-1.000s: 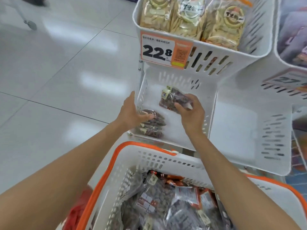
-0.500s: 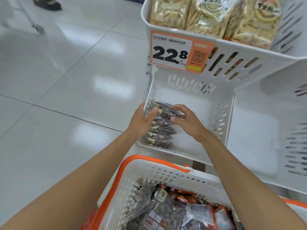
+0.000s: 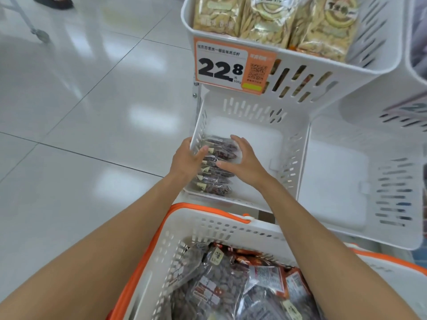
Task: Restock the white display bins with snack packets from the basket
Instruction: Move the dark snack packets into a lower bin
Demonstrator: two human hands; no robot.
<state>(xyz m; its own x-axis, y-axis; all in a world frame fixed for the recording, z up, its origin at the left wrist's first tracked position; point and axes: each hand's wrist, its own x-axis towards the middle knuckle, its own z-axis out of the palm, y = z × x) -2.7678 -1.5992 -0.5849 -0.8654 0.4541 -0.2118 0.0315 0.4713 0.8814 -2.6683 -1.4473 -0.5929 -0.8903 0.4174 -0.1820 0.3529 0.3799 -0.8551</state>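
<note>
**Both hands are squaring up the row in the lower bin.**

The packet that the right hand (image 3: 245, 162) was carrying over the middle of the lower white bin (image 3: 298, 155) a second ago is now standing at the far end of the row of snack packets (image 3: 217, 179) along the bin's left wall. The right hand is pressing the row's right side with straight, slightly spread fingers. The left hand (image 3: 186, 160) is reaching over the left rim, its fingers lying across the packet tops and gripping nothing. One more packet is in, but most of the bin floor is showing bare. The basket (image 3: 208, 225) below the near edge is holding many more, so restocking looks far from finished.
</note>
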